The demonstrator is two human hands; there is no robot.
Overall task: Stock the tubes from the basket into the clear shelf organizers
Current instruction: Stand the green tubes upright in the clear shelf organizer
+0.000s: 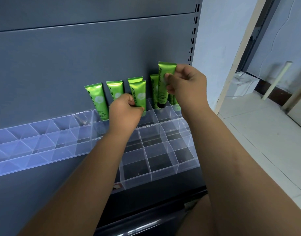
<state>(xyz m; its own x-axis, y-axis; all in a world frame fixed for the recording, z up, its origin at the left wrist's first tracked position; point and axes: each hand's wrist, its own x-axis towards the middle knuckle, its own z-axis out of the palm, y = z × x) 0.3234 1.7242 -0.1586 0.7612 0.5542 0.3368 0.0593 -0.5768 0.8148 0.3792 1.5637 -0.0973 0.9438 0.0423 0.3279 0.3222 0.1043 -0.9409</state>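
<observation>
The right hand point(186, 82) pinches a green Chamomile tube point(162, 96) upright, cap down, just above a far-row cell of the clear organizer point(163, 175). To its left, the left hand point(125, 113) grips a second tube point(139, 92), also upright, set lower.

Beneath the fingers point(171, 90) of the right hand point(187, 86), under the raised tube point(163, 92), a compartment of the clear organizer point(163, 171) lies open. Standing tubes point(97, 99) crowd just behind and left of them. Nearer than the fingertips point(129, 99) of the left hand point(125, 114), rows of compartments stand free; the grey back panel point(69, 65) blocks beyond.
</observation>
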